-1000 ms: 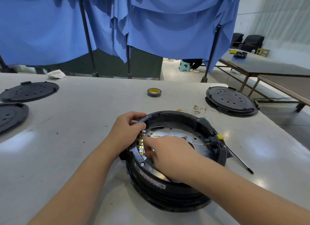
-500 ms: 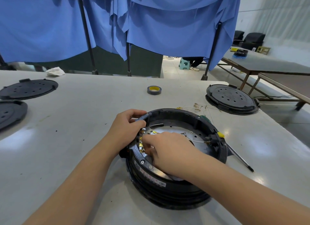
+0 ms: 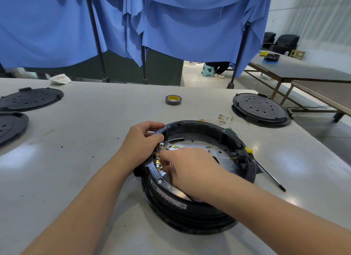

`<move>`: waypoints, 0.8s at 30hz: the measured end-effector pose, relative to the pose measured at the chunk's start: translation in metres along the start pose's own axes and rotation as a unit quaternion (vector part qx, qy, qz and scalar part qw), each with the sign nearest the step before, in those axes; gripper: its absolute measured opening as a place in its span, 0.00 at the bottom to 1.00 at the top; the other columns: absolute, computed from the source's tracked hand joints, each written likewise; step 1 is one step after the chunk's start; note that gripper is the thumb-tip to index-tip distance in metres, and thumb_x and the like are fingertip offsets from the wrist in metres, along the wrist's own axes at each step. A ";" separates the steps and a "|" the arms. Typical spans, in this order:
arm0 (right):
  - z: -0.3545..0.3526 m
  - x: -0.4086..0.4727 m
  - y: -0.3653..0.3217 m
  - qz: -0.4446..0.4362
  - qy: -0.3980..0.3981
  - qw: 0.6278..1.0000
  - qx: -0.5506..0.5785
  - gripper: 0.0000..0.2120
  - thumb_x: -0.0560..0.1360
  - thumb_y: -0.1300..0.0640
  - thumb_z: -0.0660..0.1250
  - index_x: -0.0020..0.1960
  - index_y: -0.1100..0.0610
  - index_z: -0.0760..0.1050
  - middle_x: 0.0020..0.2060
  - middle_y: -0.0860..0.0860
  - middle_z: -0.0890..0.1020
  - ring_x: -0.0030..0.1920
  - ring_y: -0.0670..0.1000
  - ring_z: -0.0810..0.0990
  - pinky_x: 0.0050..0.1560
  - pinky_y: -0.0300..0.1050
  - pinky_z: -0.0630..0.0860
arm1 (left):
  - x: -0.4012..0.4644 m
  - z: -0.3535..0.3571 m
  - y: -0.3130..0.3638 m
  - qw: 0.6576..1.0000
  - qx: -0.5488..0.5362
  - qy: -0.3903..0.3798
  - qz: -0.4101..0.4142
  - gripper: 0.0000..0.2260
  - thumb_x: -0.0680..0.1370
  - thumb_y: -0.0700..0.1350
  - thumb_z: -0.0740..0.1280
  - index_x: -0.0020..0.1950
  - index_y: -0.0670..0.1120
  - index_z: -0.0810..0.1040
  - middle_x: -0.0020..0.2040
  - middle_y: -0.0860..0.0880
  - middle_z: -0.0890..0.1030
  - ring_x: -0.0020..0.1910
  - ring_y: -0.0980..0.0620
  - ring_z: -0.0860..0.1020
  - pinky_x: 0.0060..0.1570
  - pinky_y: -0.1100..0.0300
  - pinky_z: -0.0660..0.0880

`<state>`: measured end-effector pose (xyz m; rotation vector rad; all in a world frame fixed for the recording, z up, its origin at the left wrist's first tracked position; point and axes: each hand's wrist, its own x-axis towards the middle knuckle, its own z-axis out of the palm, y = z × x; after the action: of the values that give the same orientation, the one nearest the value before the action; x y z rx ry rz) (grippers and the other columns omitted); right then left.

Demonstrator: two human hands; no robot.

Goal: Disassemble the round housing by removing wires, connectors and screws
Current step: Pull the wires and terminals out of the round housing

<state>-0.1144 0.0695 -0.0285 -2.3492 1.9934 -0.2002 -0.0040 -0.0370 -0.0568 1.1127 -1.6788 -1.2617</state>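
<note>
Fingers of the left hand (image 3: pixel 141 143) curl in a grip over the round housing's (image 3: pixel 199 203) left rim on the desk (image 3: pixel 91 140), and just right of it the right hand (image 3: pixel 187 169) pinches at the brass connectors (image 3: pixel 158 160) inside.

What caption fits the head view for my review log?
Left hand grips the round housing's rim while the right hand works at the brass connectors inside; screwdriver lies beside it.

head-worn view, angled down, close over table (image 3: pixel 95 140)
</note>
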 end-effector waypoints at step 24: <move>0.006 -0.003 0.010 0.027 0.019 0.994 0.104 0.07 0.76 0.51 0.63 0.39 0.47 0.69 0.30 0.44 0.69 0.37 0.50 0.70 0.31 0.41 0.62 | 0.001 0.002 -0.003 0.999 0.022 0.024 0.026 0.12 0.73 0.39 0.69 0.48 0.57 0.82 0.43 0.52 0.85 0.38 0.57 0.82 0.38 0.66 0.74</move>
<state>-0.1242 0.0703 -0.0363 -2.1766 1.9436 -0.4307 -0.0058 -0.0377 -0.0605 1.1105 -1.6957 -1.1620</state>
